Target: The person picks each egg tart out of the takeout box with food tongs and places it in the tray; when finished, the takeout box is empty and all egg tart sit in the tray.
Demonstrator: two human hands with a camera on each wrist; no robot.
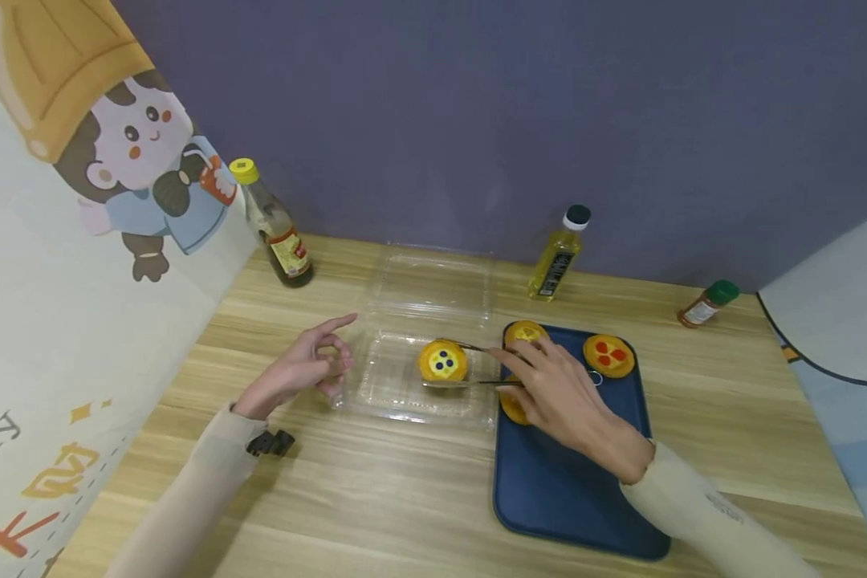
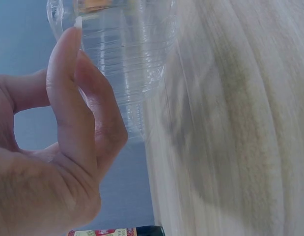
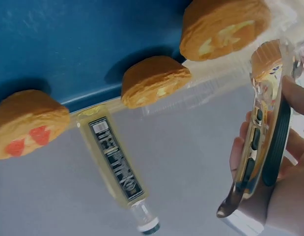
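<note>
My right hand (image 1: pixel 556 385) reaches over the tray and grips metal tongs (image 3: pixel 257 142) with dark green handle inlays. Between the tongs' arms is an egg tart (image 1: pixel 443 361) with a yellow centre and blueberry-like dots, over the base of a clear plastic clamshell box (image 1: pixel 390 373). My left hand (image 1: pixel 303 369) is at the box's left side, index finger stretched out and the other fingers loosely bent. In the left wrist view a fingertip is right at the box's rim (image 2: pixel 56 19). The box's lid (image 1: pixel 433 285) lies folded back toward the wall.
On the blue tray (image 1: pixel 549 498) sit a tart with red pieces (image 1: pixel 610 356) and two tarts partly hidden by my right hand. Toward the wall stand a dark sauce bottle (image 1: pixel 282 241), an oil bottle (image 1: pixel 555 261) and a green-capped spice jar (image 1: pixel 706 303).
</note>
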